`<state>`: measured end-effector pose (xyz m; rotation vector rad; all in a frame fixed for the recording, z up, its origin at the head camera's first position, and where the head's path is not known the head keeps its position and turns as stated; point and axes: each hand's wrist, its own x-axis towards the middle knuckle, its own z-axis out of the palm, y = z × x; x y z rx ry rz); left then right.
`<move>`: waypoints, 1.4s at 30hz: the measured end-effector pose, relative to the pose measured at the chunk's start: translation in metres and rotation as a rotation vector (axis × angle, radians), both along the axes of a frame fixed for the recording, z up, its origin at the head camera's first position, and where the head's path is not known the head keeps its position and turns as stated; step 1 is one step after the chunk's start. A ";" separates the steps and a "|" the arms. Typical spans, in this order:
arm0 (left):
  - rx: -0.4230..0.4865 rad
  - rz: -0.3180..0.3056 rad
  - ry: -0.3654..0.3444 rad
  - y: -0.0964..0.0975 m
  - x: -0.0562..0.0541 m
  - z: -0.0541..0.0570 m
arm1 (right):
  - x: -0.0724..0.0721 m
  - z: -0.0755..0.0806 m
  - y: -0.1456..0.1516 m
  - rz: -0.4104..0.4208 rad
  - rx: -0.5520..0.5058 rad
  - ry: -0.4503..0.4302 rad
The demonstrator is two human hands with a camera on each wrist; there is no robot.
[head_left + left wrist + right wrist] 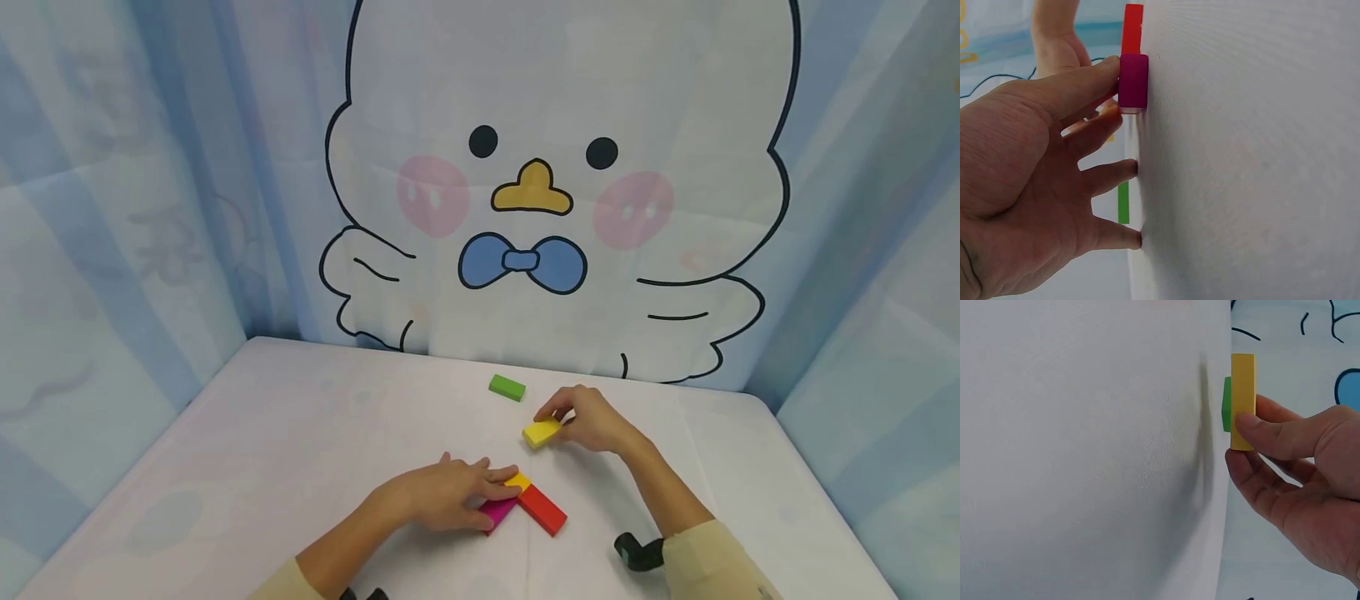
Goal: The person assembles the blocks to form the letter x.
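My right hand pinches a yellow block between thumb and fingers. In the right wrist view the yellow block is held above the table, a shadow beneath it. My left hand rests with fingers spread over a magenta block and an orange-yellow block. In the left wrist view its thumb touches the top of the magenta block, while two other fingertips reach the table. A red block lies beside these two, meeting them at a corner. Fingers partly cover the magenta and orange-yellow blocks.
A green block lies near the back of the white table, beyond the yellow one. Behind the table hangs a curtain with a cartoon bird. A black curved object shows beside the right sleeve.
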<state>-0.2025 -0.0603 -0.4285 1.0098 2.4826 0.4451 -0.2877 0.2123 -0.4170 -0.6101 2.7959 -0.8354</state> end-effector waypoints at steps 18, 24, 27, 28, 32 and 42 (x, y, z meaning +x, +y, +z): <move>0.006 0.016 -0.020 0.001 -0.001 -0.001 | 0.016 0.000 -0.008 0.116 0.000 -0.052; 0.001 0.022 -0.019 0.002 -0.001 -0.001 | 0.019 0.000 -0.010 0.121 0.016 -0.063; -0.004 0.026 -0.016 0.002 -0.001 -0.001 | 0.021 -0.001 -0.011 0.127 0.019 -0.065; -0.005 0.027 -0.014 0.002 -0.001 -0.001 | 0.021 -0.002 -0.012 0.132 0.018 -0.065; 0.001 0.025 -0.015 0.001 0.000 0.000 | 0.022 -0.003 -0.012 0.153 0.017 -0.059; 0.007 0.026 -0.016 0.001 -0.001 -0.002 | 0.024 -0.004 -0.013 0.177 0.016 -0.043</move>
